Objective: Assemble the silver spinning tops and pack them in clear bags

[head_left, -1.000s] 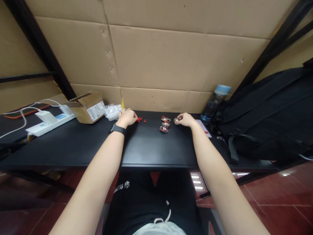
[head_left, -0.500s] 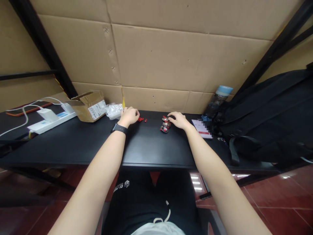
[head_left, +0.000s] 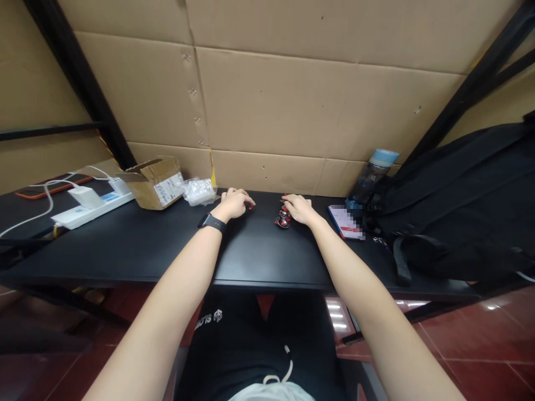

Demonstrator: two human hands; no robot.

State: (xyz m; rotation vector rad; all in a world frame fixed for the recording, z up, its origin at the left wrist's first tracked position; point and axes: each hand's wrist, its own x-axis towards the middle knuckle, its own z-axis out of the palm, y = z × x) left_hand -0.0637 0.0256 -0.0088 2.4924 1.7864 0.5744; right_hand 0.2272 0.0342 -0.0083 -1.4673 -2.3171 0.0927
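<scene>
My left hand point(head_left: 234, 204) lies low over the desk, fingers stretched out and a little apart. Beneath its fingertips a small red piece point(head_left: 251, 208) peeks out; other red pieces that lay there are covered by the hand. Farther right, my right hand point(head_left: 298, 209) closes its fingertips around the top one of several small shiny silver discs with red cords. That top disc is mostly hidden behind the fingers. The nearest silver disc point(head_left: 283, 222) rests in front of the hand on the black desk point(head_left: 254, 256).
Bubble wrap point(head_left: 198, 191) and an open cardboard box point(head_left: 152, 184) stand left of my left hand, beside a white power strip point(head_left: 94, 209). On the right are a phone point(head_left: 346, 221), a water bottle point(head_left: 371, 175) and a black backpack point(head_left: 463, 206). Cardboard walls the back.
My left hand has shifted right, over the red pieces. My right hand has moved slightly left and down, its fingers now on the top silver disc.
</scene>
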